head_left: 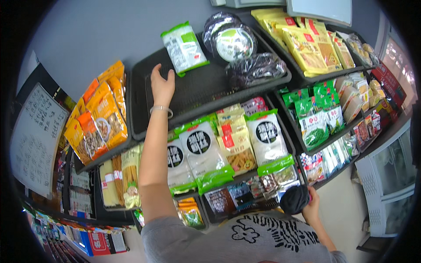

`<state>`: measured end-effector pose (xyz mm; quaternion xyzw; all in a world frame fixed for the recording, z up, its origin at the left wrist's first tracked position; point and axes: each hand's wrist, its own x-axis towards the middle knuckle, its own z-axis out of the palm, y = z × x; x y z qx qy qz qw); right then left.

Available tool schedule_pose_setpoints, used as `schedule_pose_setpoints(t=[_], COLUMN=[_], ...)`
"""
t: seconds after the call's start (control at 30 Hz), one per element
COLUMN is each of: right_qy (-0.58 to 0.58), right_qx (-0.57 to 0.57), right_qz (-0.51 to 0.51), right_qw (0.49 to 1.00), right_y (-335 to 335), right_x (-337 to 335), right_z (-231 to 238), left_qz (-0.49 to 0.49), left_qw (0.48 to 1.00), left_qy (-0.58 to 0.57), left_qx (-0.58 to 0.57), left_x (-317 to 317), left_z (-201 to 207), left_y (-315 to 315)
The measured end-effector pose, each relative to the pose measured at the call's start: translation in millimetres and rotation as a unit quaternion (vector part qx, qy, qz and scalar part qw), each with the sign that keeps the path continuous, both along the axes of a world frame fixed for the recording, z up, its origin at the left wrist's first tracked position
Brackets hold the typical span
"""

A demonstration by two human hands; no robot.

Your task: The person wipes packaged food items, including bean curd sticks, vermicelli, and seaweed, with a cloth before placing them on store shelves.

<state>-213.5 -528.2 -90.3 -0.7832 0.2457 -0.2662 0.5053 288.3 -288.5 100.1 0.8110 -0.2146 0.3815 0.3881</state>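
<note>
My left hand (163,84) reaches over a black tray (186,93) on the top shelf. Thumb and fingers are apart, and nothing is between them. Just beyond the fingertips lies a white and green packet (184,49) at the tray's back edge. To its right, the same tray holds dark wrapped packs (256,70) and a larger dark pack with a round white and green label (236,44). Low at the right, my right hand (311,205) is closed on a black rounded bundle (294,199); its exact kind is unclear.
Orange bags (101,118) fill the tray at the left, yellow bags (309,46) the one at the right. White and green noodle packets (204,151) stand on the shelf below, with green bags (315,116) beside them. A handwritten whiteboard (37,140) hangs at the far left.
</note>
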Motion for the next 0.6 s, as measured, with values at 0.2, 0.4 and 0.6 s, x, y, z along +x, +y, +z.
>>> schedule_pose_setpoints(t=[0.2, 0.4, 0.6], right_qy=[0.02, -0.01, -0.016], right_qx=[0.032, 0.048, 0.102], right_qz=[-0.097, -0.174, -0.111], right_qw=[0.995, 0.983, 0.988], right_y=[4, 4, 2], right_x=[-26, -56, -36], right_z=[0, -18, -3], left_qz=[0.025, 0.026, -0.225], left_qw=[0.973, 0.896, 0.849], left_qy=[0.227, 0.405, 0.406], left_qx=[0.048, -0.182, -0.253], left_x=[137, 145, 119], left_z=[-15, -9, 11], left_y=[-20, -63, -25])
